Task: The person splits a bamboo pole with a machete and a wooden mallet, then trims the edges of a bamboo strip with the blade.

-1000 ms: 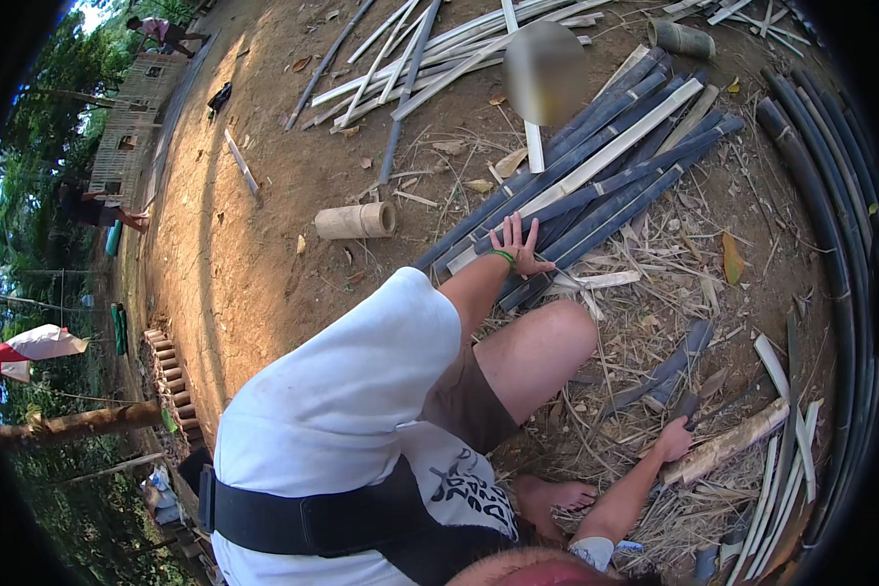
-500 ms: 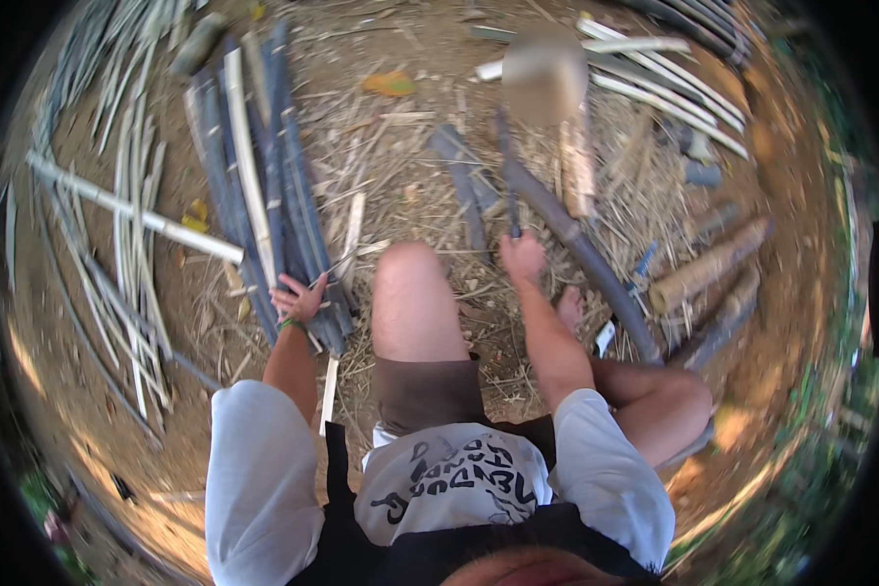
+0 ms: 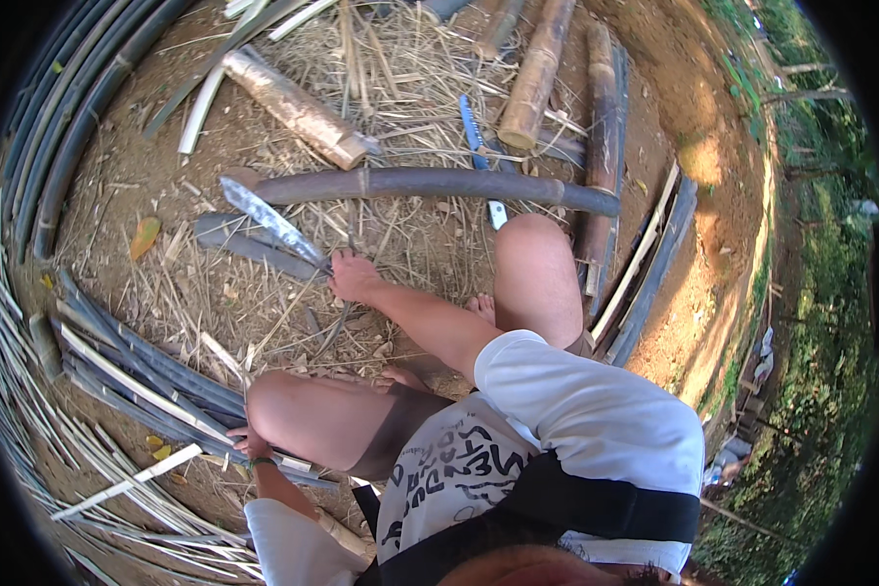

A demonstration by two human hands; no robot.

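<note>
My right hand [image 3: 355, 277] is closed round the handle of a machete [image 3: 272, 221]. Its broad, pale, stained blade points away to the upper left, over short dark bamboo pieces [image 3: 256, 246] on the littered ground. Just beyond it lies a long, curved dark bamboo pole [image 3: 410, 183]. At the lower left, my left hand [image 3: 251, 442] rests with fingers extended on a bundle of split bamboo strips [image 3: 171, 376], dark on one face and pale on the other. My bent knee partly hides that hand and the bundle's near end.
A scraped bamboo length [image 3: 293, 109] lies beyond the curved pole. A blue-bladed saw [image 3: 473, 132] and thick bamboo sections [image 3: 539, 73] are at the upper right. Long dark poles [image 3: 88, 103] curve along the upper left; thin pale strips [image 3: 78, 459] spread at lower left. Shavings cover the ground.
My view has swung to the right, so the strip bundle now sits lower left and the saw nearer the middle. The blade's flat side now shows. Both hands stay where they were.
</note>
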